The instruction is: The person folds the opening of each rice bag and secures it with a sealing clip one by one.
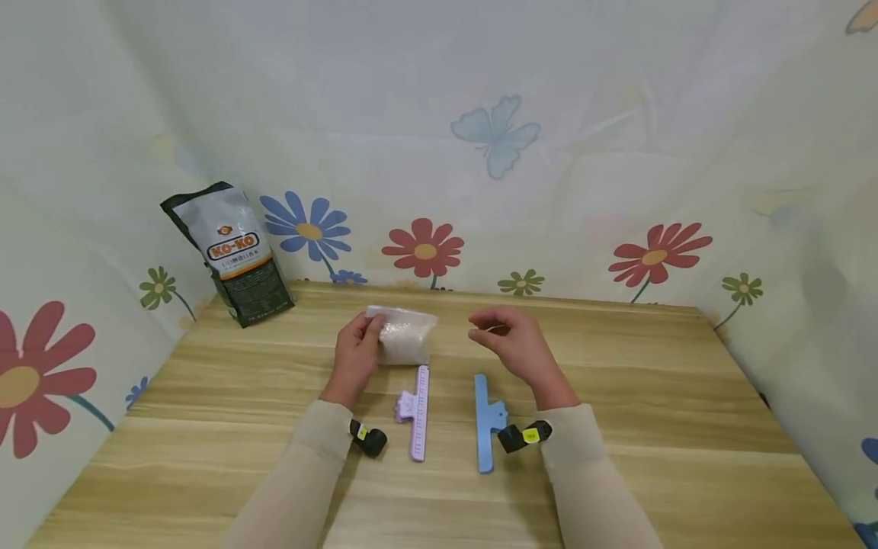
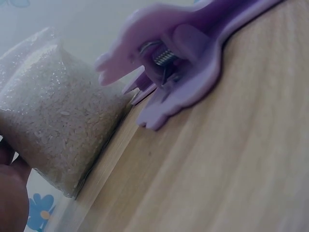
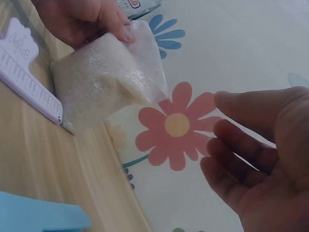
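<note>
A clear plastic bag of rice [image 1: 405, 339] stands on the table, and my left hand [image 1: 357, 352] grips its left side with the thumb in front. White grains fill its lower part in the left wrist view, and the loose plastic top shows in the right wrist view. To the right of the bag, apart from it, my right hand [image 1: 516, 345] hovers with loosely bent fingers and nothing between them. Between the forearms lie a purple ruler clip [image 1: 420, 415], its end close to the bag, and a blue clip [image 1: 483, 427]. The purple clip's spring [image 2: 164, 57] shows in the left wrist view.
A green and silver KO-KO pouch [image 1: 236, 255] leans against the flowered backdrop [image 1: 583, 191] at the back left. The wooden table [image 1: 652, 457] extends to both sides of the arms. Each wrist carries a small black camera.
</note>
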{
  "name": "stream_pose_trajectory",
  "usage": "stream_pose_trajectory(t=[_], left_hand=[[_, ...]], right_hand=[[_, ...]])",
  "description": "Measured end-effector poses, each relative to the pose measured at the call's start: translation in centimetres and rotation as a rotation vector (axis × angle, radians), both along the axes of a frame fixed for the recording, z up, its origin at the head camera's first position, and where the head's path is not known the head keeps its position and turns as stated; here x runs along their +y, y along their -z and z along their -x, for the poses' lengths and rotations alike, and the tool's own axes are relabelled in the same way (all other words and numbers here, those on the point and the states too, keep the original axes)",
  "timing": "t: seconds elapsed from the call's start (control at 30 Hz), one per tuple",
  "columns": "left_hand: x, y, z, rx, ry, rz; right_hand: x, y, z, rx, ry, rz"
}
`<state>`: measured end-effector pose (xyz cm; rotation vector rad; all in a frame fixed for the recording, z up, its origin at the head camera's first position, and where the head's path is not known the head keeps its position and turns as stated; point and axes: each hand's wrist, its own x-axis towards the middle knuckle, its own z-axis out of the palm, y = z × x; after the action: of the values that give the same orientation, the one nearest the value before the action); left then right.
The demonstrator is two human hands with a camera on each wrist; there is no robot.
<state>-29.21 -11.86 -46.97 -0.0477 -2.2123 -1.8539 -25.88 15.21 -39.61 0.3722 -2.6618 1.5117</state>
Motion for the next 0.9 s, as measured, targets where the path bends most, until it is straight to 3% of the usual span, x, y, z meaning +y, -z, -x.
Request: stream_pose_trajectory(t=[0.17, 0.3, 0.57, 0.73, 0.9], left_hand=[[-0.3, 0.5, 0.3, -0.004, 0.002, -0.011], [-0.2, 0.2, 0.3, -0.031, -0.007, -0.019], [0.7, -2.6, -1.8, 0.004, -0.005, -0.003], [0.8, -3.1, -2.0, -0.003, 0.001, 0.006], [0.3, -0.9, -0.7, 0.025, -0.008, -0.015]], right_hand=[[0.3, -0.4, -0.2, -0.016, -0.035, -0.048], [1.0, -0.7, -0.3, -0.028, -0.071, -0.113], [2.1, -0.6, -0.5, -0.114, -0.164, -0.215], [2.5, -0.5, -0.5, -0.186, -0.185, -0.278], [2.7, -0.1, -0.6, -0.25, -0.215, -0.343]])
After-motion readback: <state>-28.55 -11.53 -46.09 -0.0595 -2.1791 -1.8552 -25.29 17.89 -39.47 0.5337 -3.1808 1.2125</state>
